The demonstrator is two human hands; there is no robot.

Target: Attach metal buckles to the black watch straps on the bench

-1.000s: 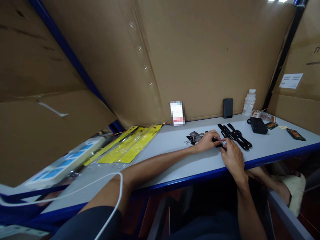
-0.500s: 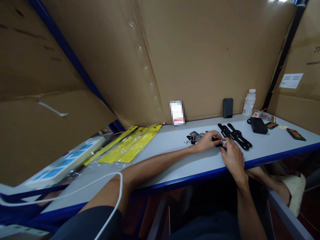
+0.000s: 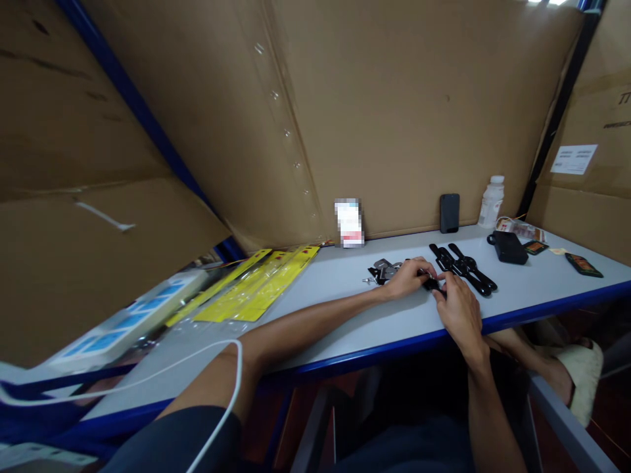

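My left hand (image 3: 410, 278) and my right hand (image 3: 459, 307) meet over the table, both with curled fingers. Between them is a black spokeshave (image 3: 432, 284), its middle part showing and its ends covered by my fingers. The left fingers hold its far end; the right fingers grip the near end. Just left of my left hand lies a small heap of grey metal blades and plates (image 3: 383, 268) with some screws. To the right of the hands, two more black spokeshaves (image 3: 463, 267) lie side by side on the tabletop.
Yellow cards in clear plastic sleeves (image 3: 261, 289) lie left, beside a white tray with blue squares (image 3: 133, 318). A lit phone (image 3: 350, 223), a dark phone (image 3: 449, 213) and a bottle (image 3: 491, 203) stand along the cardboard wall. A black case (image 3: 511, 248) lies right. A white cable (image 3: 240, 368) crosses my left arm.
My fingers have shifted slightly around the spokeshave, and more of its middle shows between them. The things on the table have stayed put.
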